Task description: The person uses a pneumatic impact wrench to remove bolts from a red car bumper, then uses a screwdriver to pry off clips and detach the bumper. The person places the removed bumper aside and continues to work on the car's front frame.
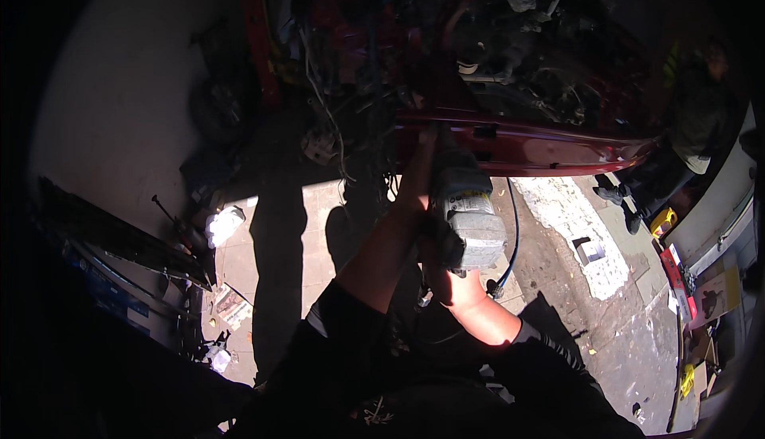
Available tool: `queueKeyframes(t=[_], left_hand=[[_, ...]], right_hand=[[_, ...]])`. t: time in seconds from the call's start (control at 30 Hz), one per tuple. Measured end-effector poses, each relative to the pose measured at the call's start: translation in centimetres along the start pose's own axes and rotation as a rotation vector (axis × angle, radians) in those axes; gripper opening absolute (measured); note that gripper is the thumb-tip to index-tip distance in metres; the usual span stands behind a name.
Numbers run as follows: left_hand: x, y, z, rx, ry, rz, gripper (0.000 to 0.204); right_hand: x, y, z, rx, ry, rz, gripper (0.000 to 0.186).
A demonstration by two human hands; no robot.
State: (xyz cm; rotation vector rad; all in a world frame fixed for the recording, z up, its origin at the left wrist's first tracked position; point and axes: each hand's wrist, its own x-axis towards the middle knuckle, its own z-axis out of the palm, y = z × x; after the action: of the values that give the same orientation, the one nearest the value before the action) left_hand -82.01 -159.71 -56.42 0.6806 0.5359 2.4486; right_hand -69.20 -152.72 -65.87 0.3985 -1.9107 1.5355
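A bulky grey power tool (476, 230) with a label on its side is held out in front of me; its exact kind is unclear. My left hand (429, 143) is wrapped round its front part, mostly in shadow. At its rear, my right hand (438, 249) grips the handle side, with the fingers dark and partly hidden. The tool's far end reaches the dark red car body panel (550, 148), where shadow hides the tip. Loose wires (323, 104) hang from the stripped car body left of the tool.
A dark cable (516, 224) curves down right of the tool. Another person (695, 132) is at the far right, beside the car. White crumpled plastic (225, 225) lies on the floor at left. Boxes (715, 297) and a yellow object (663, 221) line the right side.
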Motion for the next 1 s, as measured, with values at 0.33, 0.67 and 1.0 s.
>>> queueKeyframes(t=[0.33, 0.67, 1.0], left_hand=[[0.4, -0.2, -0.6, 0.146, 0.011, 0.069, 0.042], [-0.3, -0.2, -0.3, 0.150, 0.012, 0.077, 0.052], [-0.4, -0.2, -0.4, 0.187, 0.095, 0.121, 0.057]], right_hand=[[-0.7, 1.9, 0.2, -0.038, -0.002, -0.017, 0.013], [-0.4, 0.1, 0.6, -0.022, 0.022, 0.013, 0.012], [-0.8, 1.0, 0.9, 0.273, 0.030, 0.121, 0.014]])
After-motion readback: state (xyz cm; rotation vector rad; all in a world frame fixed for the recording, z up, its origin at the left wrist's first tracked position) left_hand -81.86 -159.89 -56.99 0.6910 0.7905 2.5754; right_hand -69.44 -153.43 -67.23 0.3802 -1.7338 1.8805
